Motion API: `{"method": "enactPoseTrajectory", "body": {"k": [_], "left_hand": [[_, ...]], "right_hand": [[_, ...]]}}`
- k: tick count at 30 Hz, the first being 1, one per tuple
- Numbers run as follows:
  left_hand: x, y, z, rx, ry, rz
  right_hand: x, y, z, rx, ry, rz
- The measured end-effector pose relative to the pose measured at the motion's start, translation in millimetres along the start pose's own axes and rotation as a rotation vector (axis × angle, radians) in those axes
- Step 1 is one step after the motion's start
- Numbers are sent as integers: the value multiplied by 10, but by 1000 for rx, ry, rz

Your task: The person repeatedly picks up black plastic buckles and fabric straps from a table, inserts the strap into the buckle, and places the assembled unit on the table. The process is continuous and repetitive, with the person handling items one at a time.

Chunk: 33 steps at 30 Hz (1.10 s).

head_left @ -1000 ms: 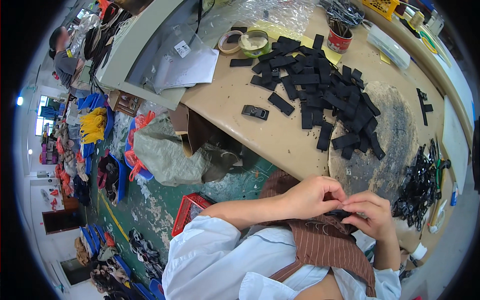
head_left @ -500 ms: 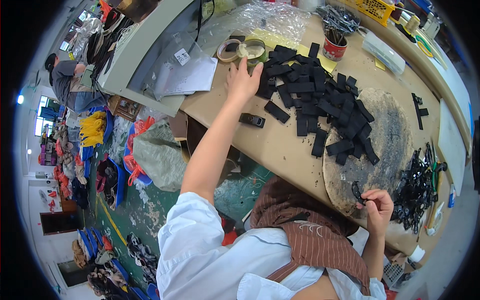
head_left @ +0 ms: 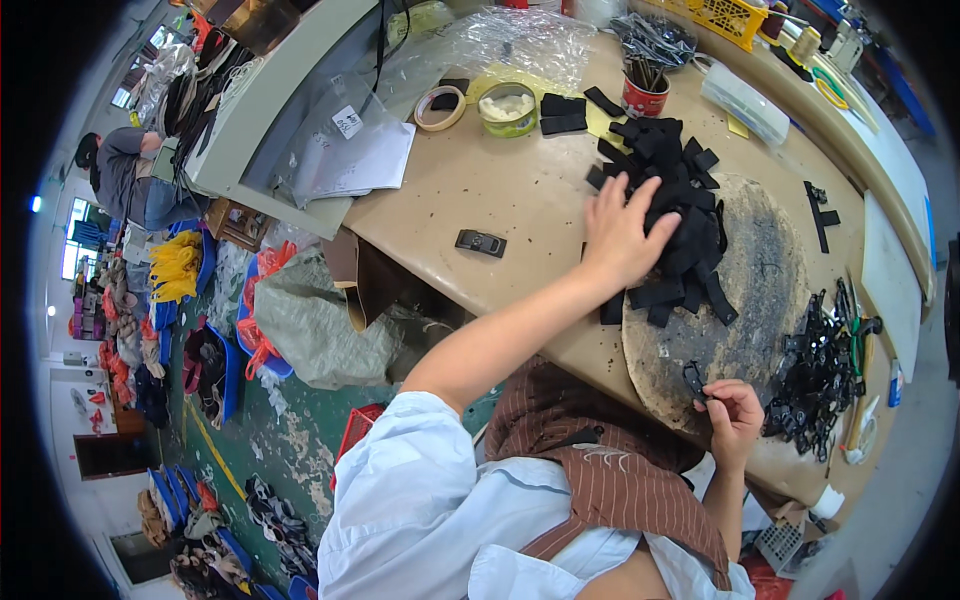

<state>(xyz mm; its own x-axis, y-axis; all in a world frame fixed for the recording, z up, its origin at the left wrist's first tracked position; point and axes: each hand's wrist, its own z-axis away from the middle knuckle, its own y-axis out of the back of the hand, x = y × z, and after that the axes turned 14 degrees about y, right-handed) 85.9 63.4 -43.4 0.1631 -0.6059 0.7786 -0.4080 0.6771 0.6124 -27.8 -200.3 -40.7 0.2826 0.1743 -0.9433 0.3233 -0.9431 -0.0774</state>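
My left hand [head_left: 628, 232] lies with spread fingers against the left side of a heap of black fabric strips [head_left: 690, 250]. The heap partly overlaps a worn round board [head_left: 770, 290]. Over the near edge of that board, my right hand [head_left: 733, 412] pinches a small black buckle-like piece [head_left: 694, 380] between thumb and fingers. To its right is a tangled pile of shiny black small parts [head_left: 812, 380]. A single black clip-like piece [head_left: 481, 243] rests alone on the table, left of the heap.
Farther back stand a round tin [head_left: 508, 122] with pale contents, a tape roll [head_left: 440, 108] and a red can [head_left: 645, 92] of thin rods. Papers [head_left: 370, 165] lie beside a grey metal frame. At right lie a hammer [head_left: 868, 350] and scissors [head_left: 830, 88]. Another person [head_left: 125, 175] sits far left.
My left hand has swept from beside the tin to the right, pushing the spread strips into a tighter heap. My right hand still holds the black piece.
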Motion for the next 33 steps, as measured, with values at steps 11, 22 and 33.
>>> {"method": "enactPoseTrajectory", "body": {"k": [11,22,33], "left_hand": [[400,307,-462,-53,-240,256],[-244,-37,-1407,44,129,-396],[433,-56,-147,-370,-290,191]], "right_hand": [[-21,-11,-8,49,20,-17],[-4,-42,-47,62,20,-68],[10,18,-51,29,18,-60]]}}
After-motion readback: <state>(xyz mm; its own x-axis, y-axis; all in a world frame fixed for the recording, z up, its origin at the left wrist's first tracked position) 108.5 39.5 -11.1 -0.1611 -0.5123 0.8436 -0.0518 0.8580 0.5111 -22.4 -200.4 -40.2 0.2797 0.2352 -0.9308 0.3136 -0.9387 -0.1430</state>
